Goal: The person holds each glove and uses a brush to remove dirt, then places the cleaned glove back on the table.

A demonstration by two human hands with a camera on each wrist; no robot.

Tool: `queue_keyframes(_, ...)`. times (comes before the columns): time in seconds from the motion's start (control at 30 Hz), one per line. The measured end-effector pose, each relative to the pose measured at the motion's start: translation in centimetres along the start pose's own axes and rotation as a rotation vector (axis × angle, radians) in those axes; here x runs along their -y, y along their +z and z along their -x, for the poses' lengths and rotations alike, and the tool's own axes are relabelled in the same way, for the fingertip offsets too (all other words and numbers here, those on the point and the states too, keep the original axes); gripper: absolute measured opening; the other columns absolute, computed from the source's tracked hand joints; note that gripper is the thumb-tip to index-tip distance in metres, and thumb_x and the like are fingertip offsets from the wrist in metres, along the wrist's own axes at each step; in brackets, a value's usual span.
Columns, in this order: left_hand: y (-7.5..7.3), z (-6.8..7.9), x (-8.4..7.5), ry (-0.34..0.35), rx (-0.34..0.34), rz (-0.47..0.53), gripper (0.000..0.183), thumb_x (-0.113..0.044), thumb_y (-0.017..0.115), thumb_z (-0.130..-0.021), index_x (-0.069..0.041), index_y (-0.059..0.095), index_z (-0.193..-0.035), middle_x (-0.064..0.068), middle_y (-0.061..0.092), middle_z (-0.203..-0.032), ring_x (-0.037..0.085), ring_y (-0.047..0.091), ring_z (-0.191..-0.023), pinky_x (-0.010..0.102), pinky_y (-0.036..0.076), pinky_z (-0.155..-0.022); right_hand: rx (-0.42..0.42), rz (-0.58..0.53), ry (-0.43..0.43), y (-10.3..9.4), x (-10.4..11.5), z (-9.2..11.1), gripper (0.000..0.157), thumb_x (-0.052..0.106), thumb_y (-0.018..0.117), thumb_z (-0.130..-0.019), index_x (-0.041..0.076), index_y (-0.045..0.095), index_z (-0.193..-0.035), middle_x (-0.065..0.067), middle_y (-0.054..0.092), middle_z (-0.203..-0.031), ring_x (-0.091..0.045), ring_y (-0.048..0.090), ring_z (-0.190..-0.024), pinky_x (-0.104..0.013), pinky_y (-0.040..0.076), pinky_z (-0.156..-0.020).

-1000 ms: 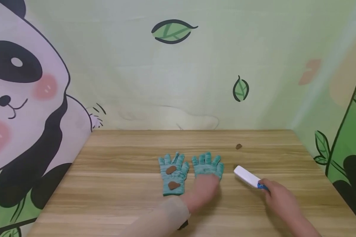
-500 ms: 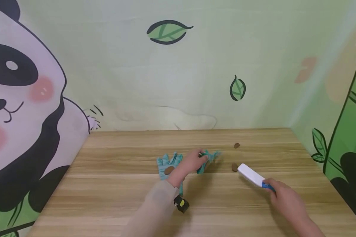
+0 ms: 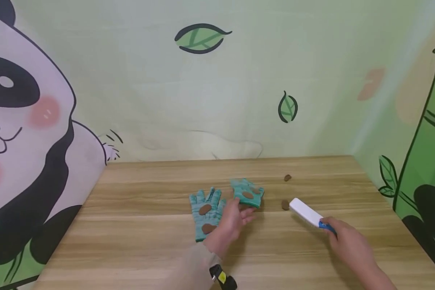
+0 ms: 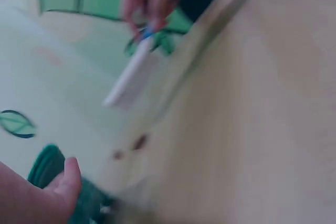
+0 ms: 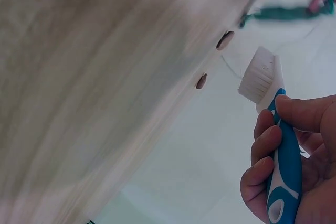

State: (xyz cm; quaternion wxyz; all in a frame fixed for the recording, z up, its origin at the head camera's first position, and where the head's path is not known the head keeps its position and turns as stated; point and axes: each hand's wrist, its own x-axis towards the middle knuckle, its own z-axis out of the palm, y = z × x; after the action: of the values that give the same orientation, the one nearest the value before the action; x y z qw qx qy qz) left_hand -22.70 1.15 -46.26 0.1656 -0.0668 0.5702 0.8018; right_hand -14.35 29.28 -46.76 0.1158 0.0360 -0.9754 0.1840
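My left hand pinches the cuff of a teal knit glove, its palm turned up and fingers under the cuff. Brown patches show on that glove, and its finger end is blurred. In the left wrist view the thumb lies against the green knit; the other fingers are hidden. A second teal glove lies flat beside it, partly behind my left hand, with two brown patches on it. My right hand grips the blue-and-white handle of a scrub brush, white bristles facing the table.
Two loose brown bits lie on the wooden table: one just left of the brush head, another farther back. A printed cloth backdrop with a panda and leaves stands along the table's back and sides.
My left hand has picked up the right-side glove and turned it over; its brown patches now show and the cuff faces me. The brush has shifted slightly, uncovering a brown bit.
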Motion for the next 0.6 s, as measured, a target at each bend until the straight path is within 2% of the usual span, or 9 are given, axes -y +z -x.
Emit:
queue_keyframes(0.1,-0.5,1.1,2.1,-0.103,-0.003,0.127,0.055,-0.018,0.016,-0.113,0.009,0.005,-0.160,0.039,0.016,-0.163,0.052,0.037,-0.147,0.059,0.043,-0.116,0.003,-0.004,-0.005,0.2,0.1,0.1,0.022,0.003,0.072,-0.090,0.002,0.071,-0.112,-0.023,0.076,-0.099,-0.026,0.068,-0.072,-0.047,0.051,-0.055)
queue_keyframes(0.27,-1.2,2.1,3.3,-0.238,0.032,0.227,0.056,-0.019,0.011,-0.113,0.006,-0.001,-0.161,0.036,0.006,-0.166,0.050,0.030,-0.151,0.061,0.033,-0.123,0.004,-0.004,-0.010,0.2,0.3,-0.1,0.022,0.004,0.073,-0.090,0.003,0.071,-0.112,-0.024,0.075,-0.100,-0.025,0.067,-0.071,-0.047,0.050,-0.055)
queue_keyframes(0.4,-1.5,2.6,3.5,-0.313,0.044,0.205,0.056,-0.020,0.011,-0.113,0.006,0.000,-0.161,0.035,0.009,-0.166,0.048,0.033,-0.151,0.062,0.031,-0.123,-0.002,-0.009,-0.021,0.3,0.4,-0.1,0.022,0.004,0.073,-0.090,0.003,0.071,-0.111,-0.023,0.075,-0.100,-0.028,0.069,-0.072,-0.048,0.050,-0.056)
queue_keyframes(0.6,-2.1,2.9,4.1,-0.369,0.070,0.084,0.053,-0.018,0.016,-0.113,0.014,0.016,-0.156,0.037,0.032,-0.158,0.046,0.044,-0.146,0.060,0.035,-0.122,0.003,-0.022,-0.028,0.4,0.6,-0.2,0.022,0.003,0.073,-0.089,0.003,0.071,-0.111,-0.022,0.076,-0.100,-0.033,0.072,-0.077,-0.050,0.052,-0.058)
